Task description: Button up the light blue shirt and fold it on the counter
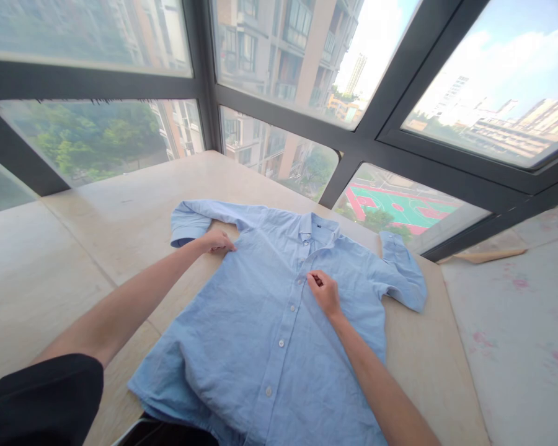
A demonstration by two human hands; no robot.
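Observation:
A light blue button-up shirt [260, 297] lies spread front side up, its collar pointing away from me and its sleeves out to both sides. White buttons run down its middle. My left hand [219, 241] is closed in a pinch on the shirt's left side edge, just below the armpit. Over the chest, my right hand [324, 291] is closed, thumb and forefinger together at the edge of the button strip. Its other fingers curl into the palm. The left sleeve [188, 223] bends back toward me, while the cuff of the right sleeve [402, 272] points up near the window.
The shirt rests on a pale wooden surface [88, 229] with a seam across its left part. Dark window frames [279, 118] enclose the far side and the right. A wall with a faded flower pattern [516, 322] borders the surface at right, its covering peeling near the frame.

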